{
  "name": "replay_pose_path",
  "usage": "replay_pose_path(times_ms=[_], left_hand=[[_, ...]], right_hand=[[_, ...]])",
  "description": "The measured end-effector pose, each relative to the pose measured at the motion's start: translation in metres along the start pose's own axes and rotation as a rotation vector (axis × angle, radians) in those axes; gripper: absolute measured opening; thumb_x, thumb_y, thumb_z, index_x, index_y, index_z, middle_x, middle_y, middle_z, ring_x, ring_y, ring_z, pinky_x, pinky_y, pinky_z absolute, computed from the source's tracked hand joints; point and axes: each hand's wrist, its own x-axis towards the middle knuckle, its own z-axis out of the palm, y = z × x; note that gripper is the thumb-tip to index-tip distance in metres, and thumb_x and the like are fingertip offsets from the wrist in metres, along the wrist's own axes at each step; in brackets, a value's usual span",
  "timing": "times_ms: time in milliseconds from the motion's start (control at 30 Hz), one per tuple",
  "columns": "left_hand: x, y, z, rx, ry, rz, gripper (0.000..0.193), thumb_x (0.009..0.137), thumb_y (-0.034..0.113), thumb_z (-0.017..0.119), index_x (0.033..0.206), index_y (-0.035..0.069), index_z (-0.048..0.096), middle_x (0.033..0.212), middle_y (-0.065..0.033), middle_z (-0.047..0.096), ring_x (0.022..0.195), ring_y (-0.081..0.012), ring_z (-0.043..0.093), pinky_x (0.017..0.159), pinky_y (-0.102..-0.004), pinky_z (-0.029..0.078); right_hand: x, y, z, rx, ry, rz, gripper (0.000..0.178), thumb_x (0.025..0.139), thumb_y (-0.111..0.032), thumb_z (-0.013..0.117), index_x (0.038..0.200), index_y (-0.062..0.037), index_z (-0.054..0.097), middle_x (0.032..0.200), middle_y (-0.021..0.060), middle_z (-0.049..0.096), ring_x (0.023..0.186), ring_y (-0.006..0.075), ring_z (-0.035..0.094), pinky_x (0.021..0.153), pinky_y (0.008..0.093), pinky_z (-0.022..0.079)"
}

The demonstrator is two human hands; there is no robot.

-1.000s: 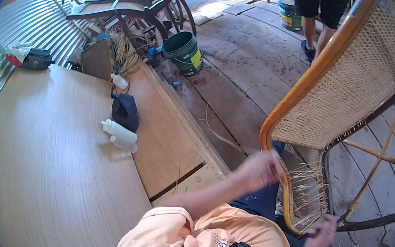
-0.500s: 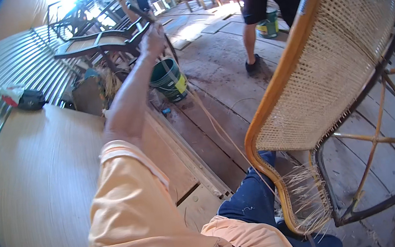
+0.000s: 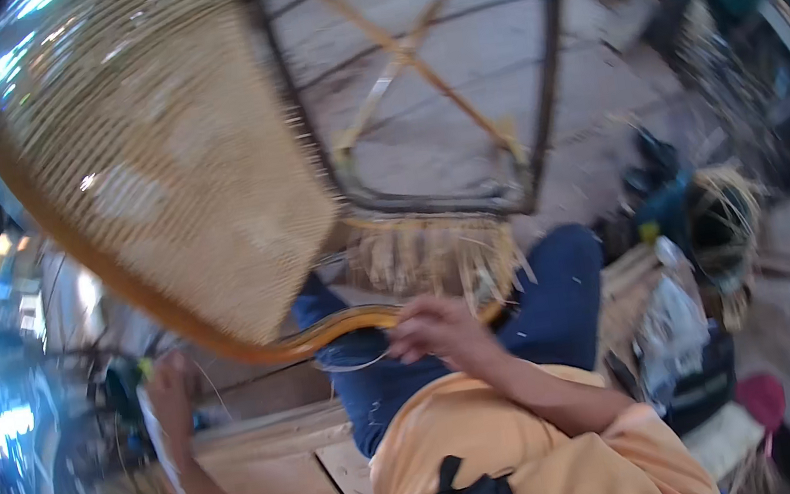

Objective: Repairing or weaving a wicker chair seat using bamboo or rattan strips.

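Cane and orange-brown wood now fill the upper left of your view: the chair stands before you, its lower end over your lap, where half a second ago it stood off to your right. Your view has swung round to the right, and its woven panel and crossed brace now lie ahead of you. Below, your dark blue trousers show on both sides of the chair's lower end. To your right, a clear plastic bag has come into view. Between your knees, the loose strands hang ragged from the dark bar, so that unfinished stretch of weave now sits squarely in front of you, near your right hand, judging by how things lie.

Along its lower edge, the curved rim passes under your right hand, which was out of sight just before. Its fingers are bent at the rim, beside a thin pale strand that loops just below; blur hides which they grip. Your left hand, stretched far forward half a second ago, is now drawn back on your left, well apart from the right; whether it holds anything, you cannot tell.
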Motion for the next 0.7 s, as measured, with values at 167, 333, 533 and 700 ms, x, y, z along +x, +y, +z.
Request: replay_pose_path(times_ms=[167, 333, 533, 700], left_hand=[[-0.085, 0.1, 0.177, -0.252, -0.778, 0.106, 0.023, 0.088, 0.019, 0.052, 0.098, 0.0, 0.061, 0.079, -0.0025, 0.06, 0.071, -0.0098, 0.053, 0.067, -0.0246, 0.044], [-0.11, 0.083, 0.248, -0.287, -0.941, 0.215, 0.023, 0.087, 0.018, 0.054, 0.097, -0.002, 0.061, 0.079, -0.0072, 0.061, 0.072, -0.0111, 0.054, 0.068, -0.0257, 0.045], [-0.105, 0.112, 0.266, -0.356, -1.009, 0.059, 0.025, 0.088, 0.019, 0.053, 0.096, -0.002, 0.063, 0.076, -0.0028, 0.06, 0.069, -0.0102, 0.052, 0.066, -0.0249, 0.044], [-0.094, 0.138, 0.28, -0.403, -1.158, -0.003, 0.023, 0.087, 0.017, 0.054, 0.098, -0.002, 0.063, 0.07, 0.0001, 0.053, 0.063, -0.0084, 0.047, 0.062, -0.0229, 0.042]], right_hand=[[-0.022, 0.008, -0.013, -0.186, 0.045, -0.184, 0.01, 0.086, -0.011, 0.057, 0.089, -0.0022, 0.06, 0.077, 0.0052, 0.062, 0.067, 0.013, 0.061, 0.059, 0.022, 0.05], [-0.09, -0.02, -0.084, -0.104, 0.491, -0.234, 0.007, 0.083, -0.008, 0.056, 0.083, -0.0015, 0.06, 0.072, 0.0061, 0.062, 0.065, 0.0115, 0.06, 0.058, 0.0235, 0.049], [-0.242, -0.015, -0.2, -0.223, 1.374, -0.575, 0.015, 0.091, -0.015, 0.049, 0.097, -0.0039, 0.056, 0.078, 0.0025, 0.058, 0.062, 0.0103, 0.056, 0.056, 0.0239, 0.047], [-0.278, 0.078, -0.225, -0.843, 1.322, -0.02, 0.022, 0.085, -0.015, 0.057, 0.104, -0.005, 0.055, 0.088, 0.0062, 0.059, 0.077, 0.0173, 0.059, 0.064, 0.0284, 0.047]])
